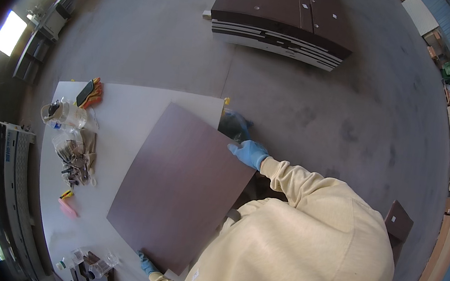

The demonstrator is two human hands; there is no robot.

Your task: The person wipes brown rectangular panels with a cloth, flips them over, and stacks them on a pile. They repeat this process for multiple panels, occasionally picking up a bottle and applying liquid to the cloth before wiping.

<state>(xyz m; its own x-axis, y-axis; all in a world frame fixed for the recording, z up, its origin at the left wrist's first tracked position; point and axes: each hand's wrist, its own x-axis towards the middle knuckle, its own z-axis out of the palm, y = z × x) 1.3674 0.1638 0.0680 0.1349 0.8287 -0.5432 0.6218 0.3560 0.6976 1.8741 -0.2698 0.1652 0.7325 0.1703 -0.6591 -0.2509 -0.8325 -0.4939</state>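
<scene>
Noting a grey pile (74,157) on the left of the white counter (122,111); we'd keep the brown panel (180,183), over the counter's right part, clear of it and evenly supported. Left hand (147,264): gloved, low at the near edge, fingers partly hidden; we can't tell its grip. Right hand (250,154): well apart, arm reaching forward, clamped on the right-hand edge.
</scene>
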